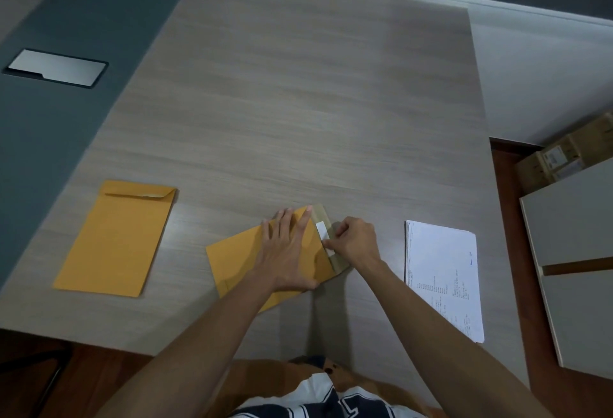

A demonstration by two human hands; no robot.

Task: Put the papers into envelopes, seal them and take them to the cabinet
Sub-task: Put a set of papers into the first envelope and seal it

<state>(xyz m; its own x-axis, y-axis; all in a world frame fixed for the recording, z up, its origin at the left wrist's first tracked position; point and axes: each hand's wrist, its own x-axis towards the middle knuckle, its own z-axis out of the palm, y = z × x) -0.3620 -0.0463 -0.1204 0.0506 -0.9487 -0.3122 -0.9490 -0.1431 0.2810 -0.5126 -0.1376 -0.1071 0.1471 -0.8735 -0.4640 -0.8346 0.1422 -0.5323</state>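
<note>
Peeling the white backing strip [322, 231] off the flap [326, 235] of the middle envelope [238, 261], by the look of it: sealing step, not done yet.

- Left hand [288, 251]: grip released, fingers flat and spread, pressing the envelope down on the counter [298, 102].
- Right hand [355, 241]: grip clenched in a pinch on the strip at the flap edge. Flap lies open, pointing right.
- Whether paper is already inside this envelope: can't tell.

Risks from here, my read:
- Strip tears partway if pulled at a sharp angle, leaving liner on the glue and a weak seal.
- Envelope sits tilted; if the left hand lets up, the pull drags it and the flap folds crooked.
- Exposed glue could catch the envelope face early or grab a fingertip, creasing the flap.
- Loose strip could end up stuck under the flap.

Around:
- Second envelope [116, 238] lies well apart to the left, flap folded over; sealed or not, can't tell.
- Stack of printed papers [442, 278] sits near the right hand, close to the counter's right edge; a wide elbow swing could nudge it off.
- Metal cable hatch [56, 67] far left, out of play.
- Cardboard boxes [560, 155] on the floor at right, beside white panels [577, 261], possibly the cabinet.
- Nothing blocks the flap fold itself.
</note>
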